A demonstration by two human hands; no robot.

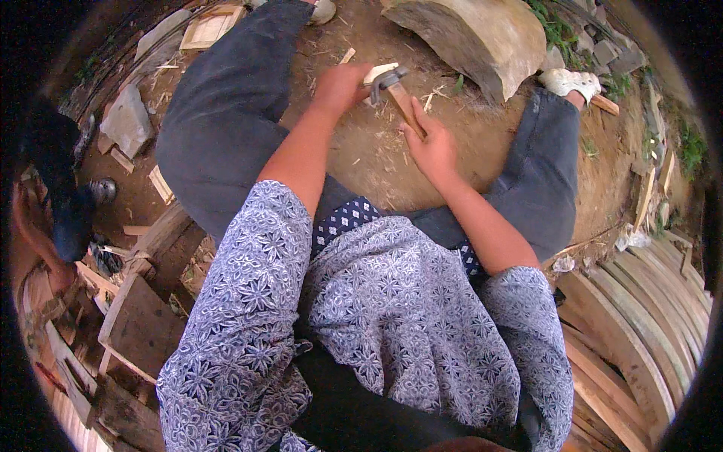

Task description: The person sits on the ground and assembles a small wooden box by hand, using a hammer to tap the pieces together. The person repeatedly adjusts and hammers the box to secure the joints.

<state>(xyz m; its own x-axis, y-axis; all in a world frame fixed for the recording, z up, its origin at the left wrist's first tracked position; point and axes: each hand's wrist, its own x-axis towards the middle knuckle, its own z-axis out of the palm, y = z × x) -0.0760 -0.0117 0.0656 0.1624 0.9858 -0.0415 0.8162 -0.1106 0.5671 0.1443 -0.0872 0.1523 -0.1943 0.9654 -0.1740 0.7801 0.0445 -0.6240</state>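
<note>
My right hand (434,148) is wrapped round the wooden handle of a claw hammer (405,107), between my spread legs. The hammer's grey metal head points away from me and overlaps the end of a small pale piece of wood (379,72). My left hand (340,86) is closed on that piece from the left, and its fingertips are mostly hidden. Whether the hammer head touches the wood, I cannot tell. Just beyond the left hand, a short wood chip (347,56) lies on the dirt.
A large pale rock (482,38) stands ahead, right of the hammer. Wood shavings are scattered on the brown dirt ground (369,162). Long curved planks (625,316) are stacked at the right. Leftward lie a grey stone (128,120), a wooden board (139,324) and another person's arm (38,226).
</note>
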